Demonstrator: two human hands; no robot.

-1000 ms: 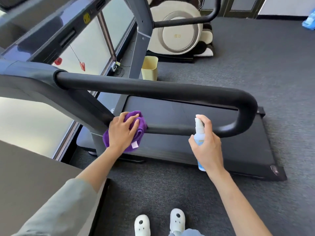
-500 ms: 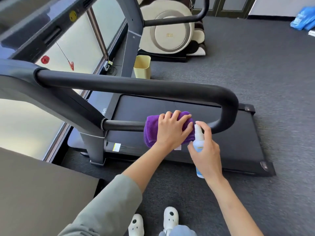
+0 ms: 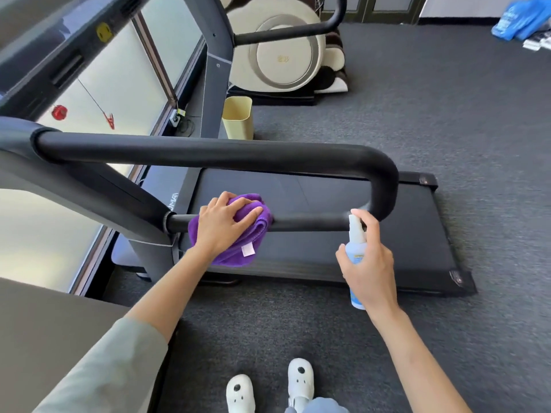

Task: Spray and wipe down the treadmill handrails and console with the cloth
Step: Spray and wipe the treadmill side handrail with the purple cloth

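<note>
The treadmill's black handrail (image 3: 208, 152) loops round at the right into a thinner lower bar (image 3: 310, 223). My left hand (image 3: 222, 223) holds a folded purple cloth (image 3: 235, 251) wrapped over the left part of that lower bar, close to the grey upright. My right hand (image 3: 368, 263) grips a small blue and white spray bottle (image 3: 356, 234), forefinger on the nozzle, just in front of the lower bar's right end. The console (image 3: 44, 52) shows at the upper left, partly cut off.
The black running deck (image 3: 402, 234) lies behind the bars on grey carpet. A pale yellow bin (image 3: 238, 116) and a cream massage chair (image 3: 283, 55) stand beyond. A blue bag (image 3: 520, 17) lies far right. A grey surface (image 3: 44, 338) is at my lower left; my white shoes (image 3: 268, 386) below.
My left hand slid the cloth right along the lower bar to the bottle, then back left toward the upright. My right hand kept the bottle near the bar's right end.
</note>
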